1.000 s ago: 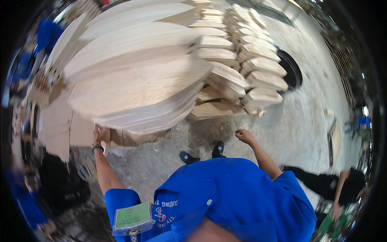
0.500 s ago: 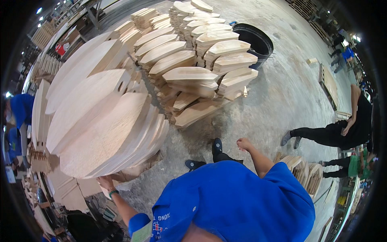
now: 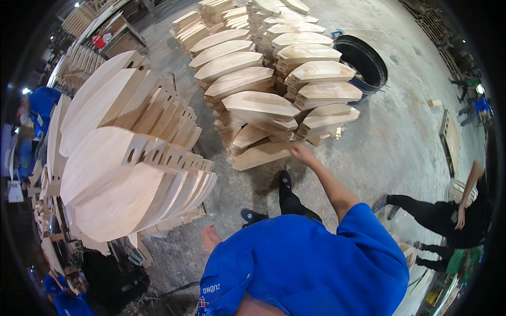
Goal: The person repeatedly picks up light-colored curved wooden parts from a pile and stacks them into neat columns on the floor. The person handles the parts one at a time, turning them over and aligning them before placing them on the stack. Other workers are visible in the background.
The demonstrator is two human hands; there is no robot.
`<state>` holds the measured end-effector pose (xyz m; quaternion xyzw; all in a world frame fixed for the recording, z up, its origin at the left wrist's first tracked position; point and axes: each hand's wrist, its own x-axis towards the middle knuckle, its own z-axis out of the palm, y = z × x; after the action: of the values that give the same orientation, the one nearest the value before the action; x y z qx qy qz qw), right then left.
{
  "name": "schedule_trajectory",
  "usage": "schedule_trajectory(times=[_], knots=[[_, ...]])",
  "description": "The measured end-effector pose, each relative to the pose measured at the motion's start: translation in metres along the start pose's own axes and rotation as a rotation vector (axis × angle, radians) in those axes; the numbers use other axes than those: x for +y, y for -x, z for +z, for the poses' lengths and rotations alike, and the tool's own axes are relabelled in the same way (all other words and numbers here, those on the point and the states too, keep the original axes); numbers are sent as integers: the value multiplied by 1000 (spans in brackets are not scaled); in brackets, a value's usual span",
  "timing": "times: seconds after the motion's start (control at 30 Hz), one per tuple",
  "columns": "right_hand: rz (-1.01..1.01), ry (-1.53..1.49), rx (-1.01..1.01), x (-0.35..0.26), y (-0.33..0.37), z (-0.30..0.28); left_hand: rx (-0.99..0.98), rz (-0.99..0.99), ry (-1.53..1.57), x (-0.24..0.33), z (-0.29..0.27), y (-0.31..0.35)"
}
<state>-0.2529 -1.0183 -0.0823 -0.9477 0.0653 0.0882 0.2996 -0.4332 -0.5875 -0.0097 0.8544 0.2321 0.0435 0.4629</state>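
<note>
My left hand hangs by my left side, slightly blurred, its fingers apart and nothing in it. Left of it stands a stack of large, pale, curved wooden panels; several have oval slots along their straight ends. My right hand is raised ahead of me, fingers curled in loosely, with nothing visible in them. It overlaps the right end of a low wooden board at the near end of the stacked smaller pieces; whether it touches the board I cannot tell. Above that board lies a pointed wooden piece on its pile.
Rows of pointed wooden pieces stand in piles ahead. A black round tub is beyond them on the right. Concrete floor stretches to the right, where a person in black stands. A wooden pallet lies farther off.
My left hand has come away from the underside of the large panels and back toward my body. My right hand has moved forward and left to the smaller stacks. My view has shifted slightly.
</note>
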Motion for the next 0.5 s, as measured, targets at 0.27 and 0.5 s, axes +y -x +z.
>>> schedule_trajectory(times=[0.27,0.5], knots=[[-101,4,111,-57,-211,-67,-589,6,83,99,160,-49],[67,-11,-292,-30,-237,-46,-679,-293,502,185,308,-131]])
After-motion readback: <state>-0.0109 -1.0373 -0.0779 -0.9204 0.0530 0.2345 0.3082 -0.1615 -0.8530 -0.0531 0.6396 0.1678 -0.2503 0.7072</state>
